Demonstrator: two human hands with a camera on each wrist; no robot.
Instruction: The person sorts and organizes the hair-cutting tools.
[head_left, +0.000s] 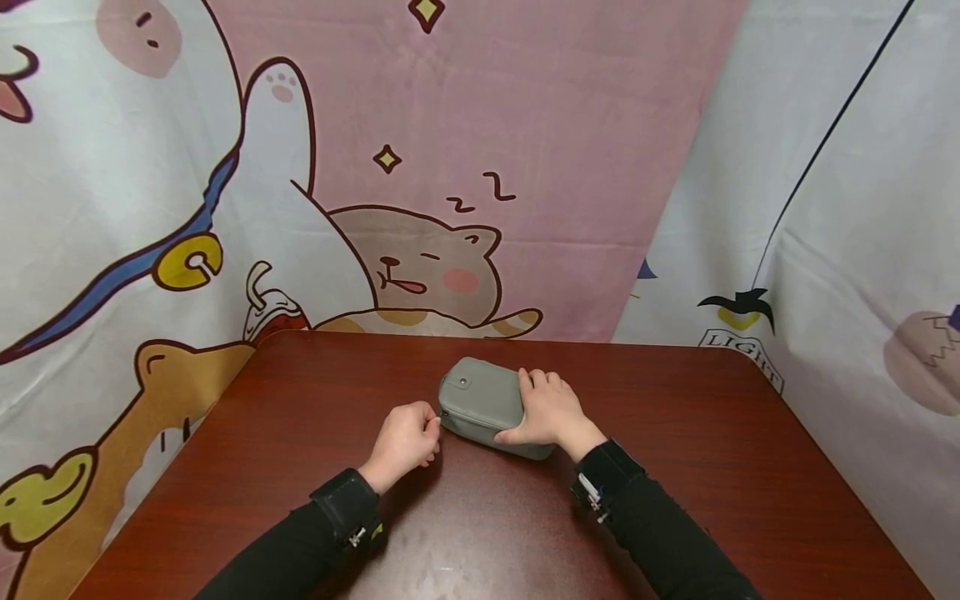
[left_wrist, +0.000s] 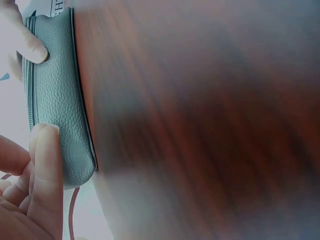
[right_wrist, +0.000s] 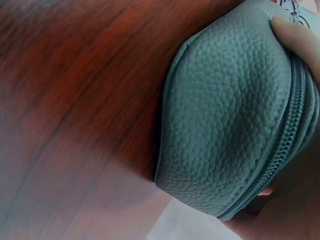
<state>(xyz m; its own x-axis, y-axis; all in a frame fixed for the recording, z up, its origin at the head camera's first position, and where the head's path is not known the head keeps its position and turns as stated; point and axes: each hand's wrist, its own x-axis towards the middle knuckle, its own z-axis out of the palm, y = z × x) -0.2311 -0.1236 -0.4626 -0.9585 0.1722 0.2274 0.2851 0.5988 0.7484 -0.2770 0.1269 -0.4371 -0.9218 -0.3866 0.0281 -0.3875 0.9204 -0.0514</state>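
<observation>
A grey-green zip pouch [head_left: 483,400] of pebbled leather lies on the table, with a small snap on its top. Its zipper [right_wrist: 287,145] runs along the side and looks closed where it shows. My right hand [head_left: 551,412] grips the pouch's right part, thumb on the near side and fingers over the top. At the left front corner my left hand [head_left: 405,442] has its fingers curled and pinches the zipper pull, which the fingers mostly hide. In the left wrist view, the left fingertips [left_wrist: 47,135] lie against the pouch's side beside the zipper.
The pouch sits toward the far edge of a reddish-brown wooden table [head_left: 337,375]. Behind it hangs a cloth backdrop [head_left: 570,167] with cartoon animals. Black sleeves and wrist straps cover both forearms.
</observation>
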